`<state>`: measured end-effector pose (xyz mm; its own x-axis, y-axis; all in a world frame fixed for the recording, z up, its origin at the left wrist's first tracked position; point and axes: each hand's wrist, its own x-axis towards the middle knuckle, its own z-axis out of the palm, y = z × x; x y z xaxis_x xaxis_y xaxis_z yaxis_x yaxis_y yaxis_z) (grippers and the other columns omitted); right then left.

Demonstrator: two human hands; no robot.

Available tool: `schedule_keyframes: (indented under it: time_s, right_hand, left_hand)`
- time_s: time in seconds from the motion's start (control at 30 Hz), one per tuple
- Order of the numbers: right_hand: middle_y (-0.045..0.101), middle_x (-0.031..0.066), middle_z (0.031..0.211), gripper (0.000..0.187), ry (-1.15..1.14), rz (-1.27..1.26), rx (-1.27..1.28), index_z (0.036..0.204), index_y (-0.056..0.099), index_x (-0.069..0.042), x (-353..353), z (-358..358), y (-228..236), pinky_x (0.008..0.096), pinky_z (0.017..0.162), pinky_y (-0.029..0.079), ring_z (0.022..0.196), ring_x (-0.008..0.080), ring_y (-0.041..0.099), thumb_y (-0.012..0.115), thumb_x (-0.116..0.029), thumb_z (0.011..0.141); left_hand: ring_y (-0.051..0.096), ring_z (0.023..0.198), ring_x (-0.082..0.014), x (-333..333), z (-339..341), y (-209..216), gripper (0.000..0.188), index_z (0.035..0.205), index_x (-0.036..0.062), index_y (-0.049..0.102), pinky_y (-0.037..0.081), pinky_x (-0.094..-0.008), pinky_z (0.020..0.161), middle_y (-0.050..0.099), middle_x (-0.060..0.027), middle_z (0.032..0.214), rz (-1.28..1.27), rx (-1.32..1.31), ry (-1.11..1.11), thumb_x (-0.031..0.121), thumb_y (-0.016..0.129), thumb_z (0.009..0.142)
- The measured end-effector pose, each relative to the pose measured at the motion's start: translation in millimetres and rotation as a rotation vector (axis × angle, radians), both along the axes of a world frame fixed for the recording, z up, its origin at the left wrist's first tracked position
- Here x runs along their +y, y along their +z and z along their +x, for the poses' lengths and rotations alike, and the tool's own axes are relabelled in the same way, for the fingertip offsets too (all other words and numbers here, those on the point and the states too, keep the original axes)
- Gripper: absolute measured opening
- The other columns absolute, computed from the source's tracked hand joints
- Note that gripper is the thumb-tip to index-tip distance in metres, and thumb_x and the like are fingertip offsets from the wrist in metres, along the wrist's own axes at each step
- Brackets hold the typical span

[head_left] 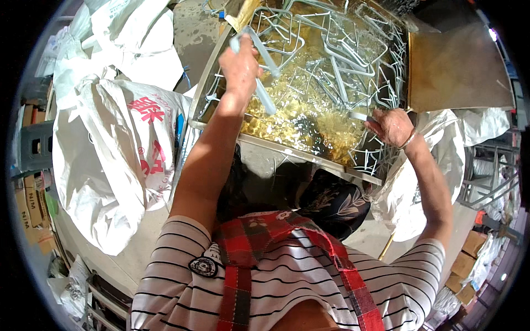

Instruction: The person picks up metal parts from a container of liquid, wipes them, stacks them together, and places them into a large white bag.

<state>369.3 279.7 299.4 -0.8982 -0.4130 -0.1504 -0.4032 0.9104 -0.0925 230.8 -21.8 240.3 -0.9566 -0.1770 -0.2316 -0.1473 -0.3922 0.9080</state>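
Note:
Over the near left part of a metal-rimmed tank (287, 150), my left hand (240, 69) is closed on pale grey bent metal rods (265, 98), slightly blurred. They slant down over the liquid. At the tank's right side my right hand (391, 127) pinches a short pale grey strip (360, 116), whose other end points left over the liquid. Whether that strip joins a longer piece I cannot tell. Many bent wire frames (337, 71) lie tangled in the yellowish, bubbling liquid (301, 118).
White woven sacks (110, 149) crowd the left side, and another white sack (436, 165) hangs by the tank's right. A brown panel (461, 71) stands at the far right. Cardboard boxes (466, 259) are stacked beyond. A yellowish board (243, 15) pokes in at the tank's far left.

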Motion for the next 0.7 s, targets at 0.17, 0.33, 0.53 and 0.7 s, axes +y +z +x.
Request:
schedule_keyframes:
  time_s: [0.17,0.33,0.53,0.7]
  right_hand:
    - [0.041,0.0120,0.048,0.031,-0.167,-0.469,0.058,0.066,0.050,-0.002,-26.9,-29.0,24.0,0.0327,0.044,0.035,0.044,0.0214,0.038,0.055,-0.027,0.083]
    - [0.051,0.0133,0.057,0.036,-0.160,-0.550,0.015,0.072,0.056,0.000,-81.2,-89.9,13.5,0.0295,0.051,0.042,0.053,0.0188,0.050,0.054,-0.035,0.082]
    - [0.060,0.0166,0.097,0.049,-0.463,-0.709,0.103,0.104,0.056,-0.002,-73.4,-220.4,-93.6,0.0318,0.080,0.044,0.092,0.0295,0.057,0.053,-0.044,0.079]
    - [0.054,0.0195,0.109,0.058,-0.832,-0.451,-0.032,0.105,0.056,-0.002,-85.1,-302.0,-207.3,0.0372,0.084,0.042,0.100,0.0335,0.053,0.050,-0.053,0.078]
  left_hand:
    - [0.051,0.046,-0.0128,-6.8,6.9,3.3,0.039,0.075,-0.0034,0.056,0.043,-0.0241,0.045,0.054,-0.0070,0.058,-0.252,0.072,-0.271,0.034,0.053,0.084]
    - [0.053,0.062,-0.0125,11.9,16.3,-4.3,0.034,0.095,0.0065,0.063,0.045,-0.0297,0.058,0.058,-0.0042,0.068,-0.358,0.263,-0.609,0.037,0.058,0.080]
    - [0.049,0.054,-0.0129,-17.0,11.6,6.1,0.031,0.088,-0.0031,0.056,0.040,-0.0248,0.048,0.052,-0.0055,0.068,0.011,-0.218,-0.215,0.026,0.060,0.079]
    - [0.052,0.047,-0.0173,-19.2,9.4,19.2,0.030,0.089,-0.0058,0.053,0.041,-0.0278,0.042,0.053,-0.0107,0.069,0.213,-0.251,0.010,0.023,0.053,0.081]
